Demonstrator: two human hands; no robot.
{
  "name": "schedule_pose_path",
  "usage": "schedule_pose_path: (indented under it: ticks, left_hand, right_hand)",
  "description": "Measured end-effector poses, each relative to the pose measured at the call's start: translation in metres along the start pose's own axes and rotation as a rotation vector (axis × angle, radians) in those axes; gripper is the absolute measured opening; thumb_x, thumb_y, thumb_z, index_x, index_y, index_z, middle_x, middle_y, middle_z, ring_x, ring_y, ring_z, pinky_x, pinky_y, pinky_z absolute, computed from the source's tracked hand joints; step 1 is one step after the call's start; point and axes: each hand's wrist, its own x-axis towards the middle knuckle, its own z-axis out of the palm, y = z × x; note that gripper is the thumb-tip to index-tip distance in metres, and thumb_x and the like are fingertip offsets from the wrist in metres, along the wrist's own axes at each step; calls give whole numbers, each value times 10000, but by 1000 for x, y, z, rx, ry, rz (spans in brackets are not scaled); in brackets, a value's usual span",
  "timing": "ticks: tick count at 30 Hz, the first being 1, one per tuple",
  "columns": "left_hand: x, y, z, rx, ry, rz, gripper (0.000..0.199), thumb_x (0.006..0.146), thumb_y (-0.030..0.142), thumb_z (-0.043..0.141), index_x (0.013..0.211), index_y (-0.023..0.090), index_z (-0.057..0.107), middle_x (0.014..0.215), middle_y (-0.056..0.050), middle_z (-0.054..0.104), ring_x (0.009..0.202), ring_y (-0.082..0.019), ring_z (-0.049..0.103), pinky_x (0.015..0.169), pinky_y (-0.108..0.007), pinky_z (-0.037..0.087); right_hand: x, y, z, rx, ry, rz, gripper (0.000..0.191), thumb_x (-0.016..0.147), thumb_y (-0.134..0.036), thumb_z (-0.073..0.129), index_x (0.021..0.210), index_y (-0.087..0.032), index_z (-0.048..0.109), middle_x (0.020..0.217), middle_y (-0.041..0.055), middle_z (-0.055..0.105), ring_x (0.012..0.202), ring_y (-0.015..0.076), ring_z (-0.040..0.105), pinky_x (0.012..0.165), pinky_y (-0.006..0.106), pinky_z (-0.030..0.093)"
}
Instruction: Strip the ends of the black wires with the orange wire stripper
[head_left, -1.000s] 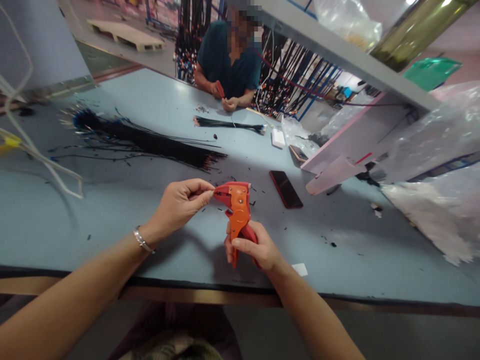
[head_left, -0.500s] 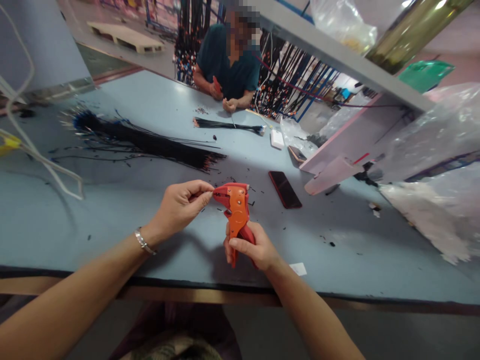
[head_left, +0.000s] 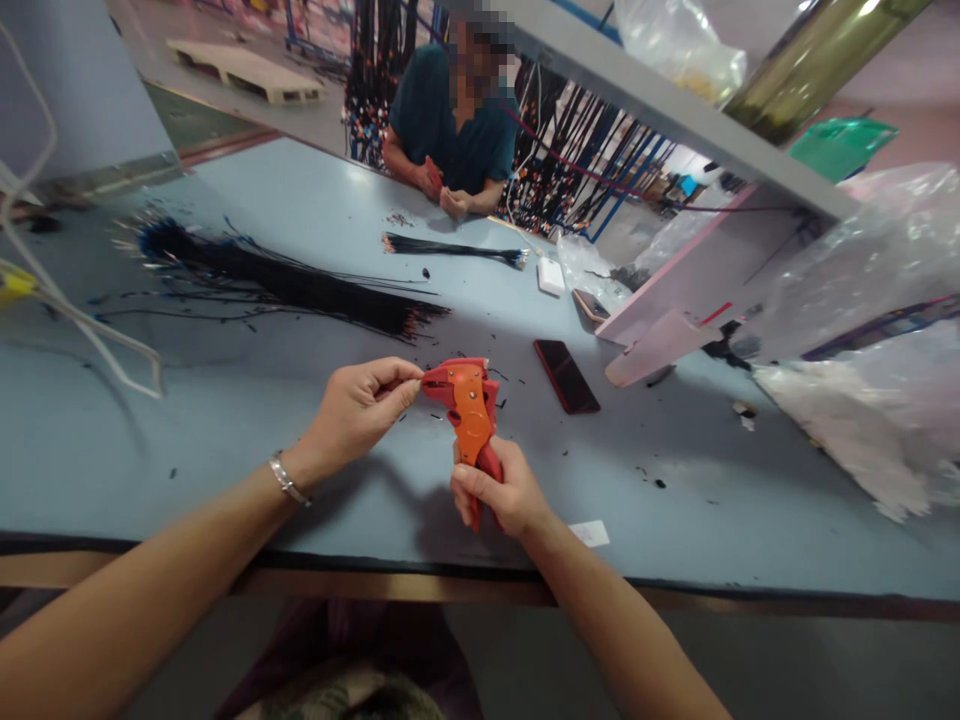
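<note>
My right hand is wrapped round the handles of an orange and red wire stripper, held upright above the table with its jaws pointing left. At the tip of those jaws, my left hand is closed in a pinch of thumb and forefinger. Whatever sits between these fingertips is too small to make out. Beyond my hands lies a thick bundle of black wires, with blue and metal ends at the left and coppery ends at the right. Small black scraps are scattered around the stripper.
A phone lies right of the stripper, near a pale cylinder. Across the table, a co-worker holds a red tool behind a smaller wire bundle. Plastic bags fill the right side; a white cable hangs left.
The stripper's handles have come closer together in my right hand, and its head has shifted slightly. My left hand keeps its pinch at the jaws. The whole view has drifted a little.
</note>
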Motion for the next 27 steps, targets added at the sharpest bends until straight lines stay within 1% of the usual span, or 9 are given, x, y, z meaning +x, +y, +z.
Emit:
schedule_pose_path:
  ticks: [5,8,14,17,19,22,27]
  left_hand:
    - [1,-3,2,15,11,-19,282,795,401,562,806,159,706,634,-17,637,572,-136,516,518,-219,381]
    - [3,-3,2,34,13,-31,296,792,420,568,804,159,709,631,-15,636,566,-135,508,514,-220,373]
    - [8,-1,-3,60,59,-84,280,785,417,599,796,157,700,669,-16,649,591,-129,498,545,-216,389]
    - [7,-1,-3,45,48,-110,285,784,425,603,795,156,696,638,-10,623,559,-121,465,506,-211,358]
    - [7,0,-3,36,44,-116,278,782,426,609,773,159,686,610,-2,594,539,-114,436,485,-208,333]
    - [6,1,-3,5,40,-116,252,780,405,615,746,160,664,604,5,571,543,-111,427,485,-207,330]
    - [5,3,-5,-36,44,-91,214,789,360,580,693,169,599,596,20,531,554,-113,426,514,-213,356]
  right_hand:
    - [3,2,0,36,-30,16,336,800,-437,703,768,-175,494,477,-41,558,354,94,495,353,187,416]
    - [2,2,-3,76,-24,20,313,796,-406,709,790,-172,501,497,-41,559,371,103,520,364,196,438]
    - [-1,-2,-12,142,92,-20,274,801,-344,700,891,-171,508,568,-30,595,405,116,554,371,199,437]
    - [-1,-4,-14,199,94,-15,274,796,-320,695,949,-166,527,658,-8,625,498,145,611,434,240,493]
    - [0,-4,-14,234,71,-4,316,777,-312,711,1000,-160,547,766,21,656,614,177,664,532,290,545]
    - [1,-3,-13,241,22,29,375,751,-305,740,1044,-157,561,868,50,678,726,202,691,646,335,564]
    - [2,-2,-12,227,-2,88,424,746,-326,753,1077,-164,544,880,51,677,737,196,682,643,329,557]
